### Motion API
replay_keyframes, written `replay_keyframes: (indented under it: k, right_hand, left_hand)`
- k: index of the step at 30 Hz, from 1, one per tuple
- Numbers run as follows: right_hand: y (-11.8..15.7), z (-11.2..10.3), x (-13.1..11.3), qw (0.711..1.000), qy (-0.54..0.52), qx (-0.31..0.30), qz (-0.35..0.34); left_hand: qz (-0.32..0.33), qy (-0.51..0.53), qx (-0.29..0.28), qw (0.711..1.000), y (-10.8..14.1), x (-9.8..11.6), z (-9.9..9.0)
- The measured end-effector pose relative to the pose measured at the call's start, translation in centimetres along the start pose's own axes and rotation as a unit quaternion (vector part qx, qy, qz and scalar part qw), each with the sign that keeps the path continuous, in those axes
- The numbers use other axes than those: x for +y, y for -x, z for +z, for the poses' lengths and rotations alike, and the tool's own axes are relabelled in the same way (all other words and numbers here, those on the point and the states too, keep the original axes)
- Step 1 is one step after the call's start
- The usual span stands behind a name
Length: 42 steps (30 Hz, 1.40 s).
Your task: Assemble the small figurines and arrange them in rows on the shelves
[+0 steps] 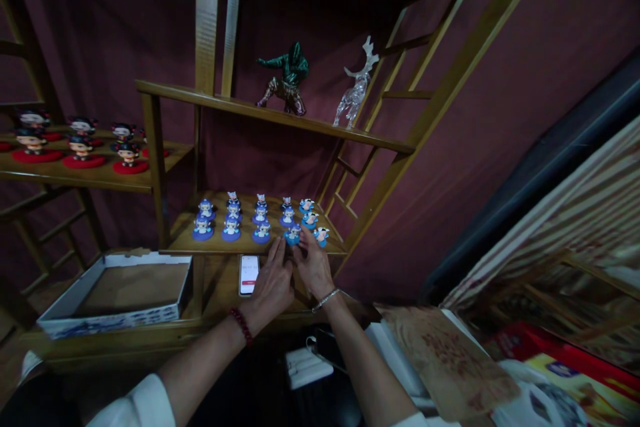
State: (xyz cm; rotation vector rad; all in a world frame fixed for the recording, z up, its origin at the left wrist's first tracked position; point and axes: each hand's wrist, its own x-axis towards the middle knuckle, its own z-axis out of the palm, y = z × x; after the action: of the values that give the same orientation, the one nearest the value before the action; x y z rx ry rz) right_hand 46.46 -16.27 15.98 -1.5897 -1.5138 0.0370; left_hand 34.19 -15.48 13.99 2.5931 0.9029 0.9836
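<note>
My right hand [315, 268], with a silver bracelet, has thumb and fingers at a small blue figurine [293, 234] on a round base, at the front edge of the low shelf. Just left of it is my left hand [274, 280], wearing a red bead bracelet. Its fingers stretch toward the shelf edge; whether they touch the figurine I cannot make out. Rows of small purple-based figurines [231, 228] stand upright to the left. Blue-based figurines with black-and-white tops [309, 219] line the right end, the front one partly behind my right fingers.
Below the shelf lie a lit phone [249, 275] and a shallow open box [183, 287]. Red-based figurines [84, 152] fill the left shelf. Above stand a green crouching statue [290, 77] and a clear deer [354, 97]. A slanted wooden post [425, 127] bounds the right.
</note>
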Motion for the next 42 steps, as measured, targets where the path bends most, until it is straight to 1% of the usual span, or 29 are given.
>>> replay_keyframes:
  k: [3,8,12,15,19,21,22,25,27,30,33,37,42]
  right_hand:
    - [0.0,0.1,0.0,1.0,-0.006,0.006,-0.009]
    - [0.1,-0.2,0.0,0.999,-0.012,-0.007,-0.029]
    - [-0.3,-1.3,-0.9,0.997,0.049,0.023,-0.052]
    - [-1.3,-2.6,-2.1,0.991,0.104,0.038,-0.078]
    - [-4.0,-3.7,-3.0,0.98,0.15,0.033,-0.129]
    - [-5.7,-3.9,-3.1,0.974,0.176,0.01,-0.139]
    - [-6.5,-3.9,-3.1,0.972,0.189,-0.012,-0.138]
    - [-8.6,-3.5,-2.9,0.962,0.224,-0.104,-0.117]
    - [-9.7,-3.1,-2.8,0.955,0.239,-0.149,-0.097]
    - [-11.1,-2.6,-2.4,0.942,0.262,-0.195,-0.072]
    - [-12.4,-2.1,-2.0,0.93,0.272,-0.242,-0.052]
    - [-13.6,-1.6,-1.6,0.914,0.28,-0.29,-0.051]
    - [-14.3,-0.9,-1.5,0.902,0.296,-0.309,-0.058]
  left_hand:
    - [-0.006,-0.004,0.001,1.0,0.1,0.1,-0.1]
    - [-0.011,-0.043,0.019,0.999,0.5,0.2,0.0]
    - [-0.002,-0.082,0.016,0.997,0.8,0.1,0.0]
    - [0.004,-0.116,-0.003,0.993,0.8,0.1,-0.2]
    - [-0.012,-0.171,-0.029,0.985,0.6,0.2,-0.2]
    - [-0.014,-0.193,-0.033,0.98,0.4,0.4,-0.2]
    - [-0.01,-0.202,-0.034,0.979,0.3,0.6,-0.3]
    - [0.005,-0.216,-0.044,0.975,0.1,0.9,-0.5]
    - [0.007,-0.222,-0.049,0.974,0.0,1.0,-0.7]
    - [0.01,-0.234,-0.046,0.971,0.0,1.1,-0.8]
    - [0.015,-0.257,-0.056,0.965,0.0,1.0,-0.7]
    - [0.021,-0.292,-0.057,0.954,-0.1,0.9,-0.5]
    - [0.031,-0.324,-0.047,0.944,0.0,0.7,-0.3]
